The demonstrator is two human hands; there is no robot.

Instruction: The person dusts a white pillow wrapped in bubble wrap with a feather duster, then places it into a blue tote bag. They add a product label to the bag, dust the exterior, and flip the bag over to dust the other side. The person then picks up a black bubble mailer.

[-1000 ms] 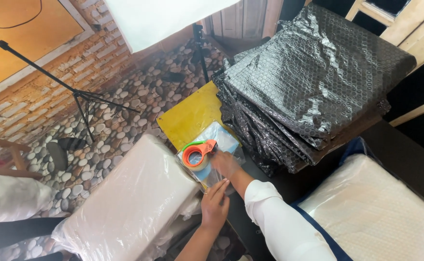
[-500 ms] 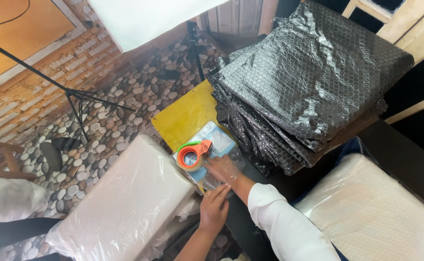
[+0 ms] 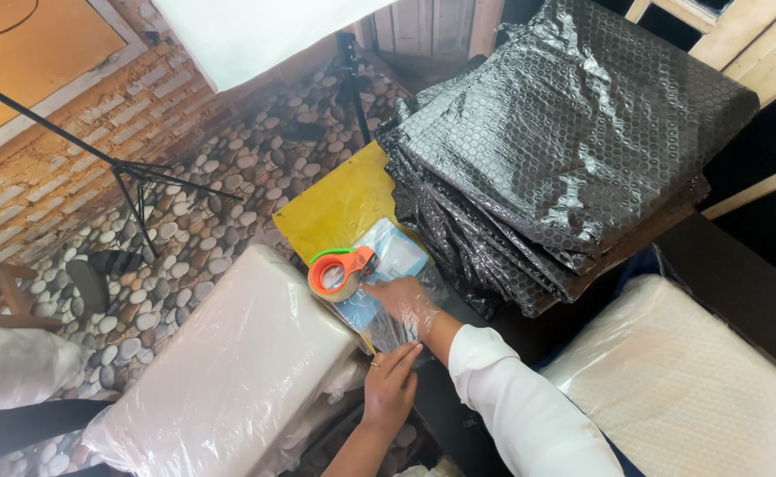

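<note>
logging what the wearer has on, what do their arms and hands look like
The right hand comes out of a long white sleeve and sits inside clear plastic film. The left hand and forearm are bare, with a thin ring on one of the fingers.
</note>
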